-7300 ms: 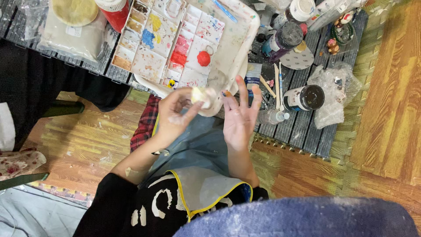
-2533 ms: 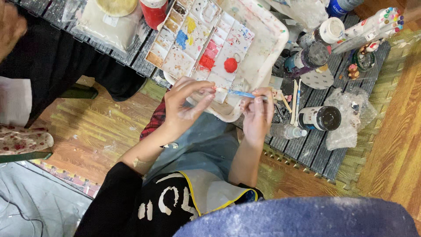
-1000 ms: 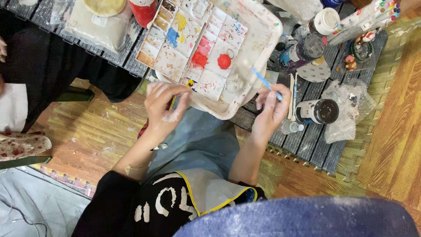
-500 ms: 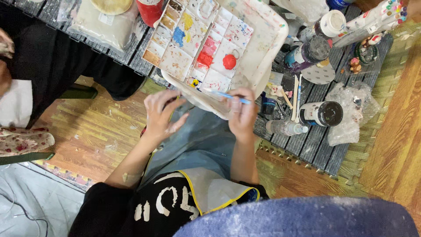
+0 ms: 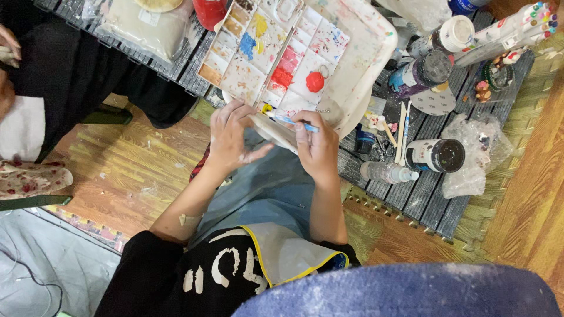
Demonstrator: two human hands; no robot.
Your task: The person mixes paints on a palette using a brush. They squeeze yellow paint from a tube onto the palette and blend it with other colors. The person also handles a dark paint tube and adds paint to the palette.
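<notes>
My left hand (image 5: 230,136) holds a small pale clay piece (image 5: 275,130) by its edge, just in front of the paint palette (image 5: 282,53). My right hand (image 5: 316,147) grips a thin blue-handled brush (image 5: 291,121), and its tip lies against the pale piece. Both hands hover over my lap, above a grey-blue apron (image 5: 264,199). The palette's wells carry yellow, blue, brown and red paint, with a round red blob on its right side.
Right of my hands on the dark slatted mat (image 5: 423,199) lie paint jars (image 5: 435,155), a small bottle (image 5: 388,172), sticks, crumpled plastic wrap (image 5: 470,158) and markers (image 5: 511,29). Another person in dark clothes (image 5: 64,64) sits at the left. Wooden floor (image 5: 123,176) lies below.
My right hand brought the brush back from the palette's right side to the pale piece. My left hand closed its fingers on that piece.
</notes>
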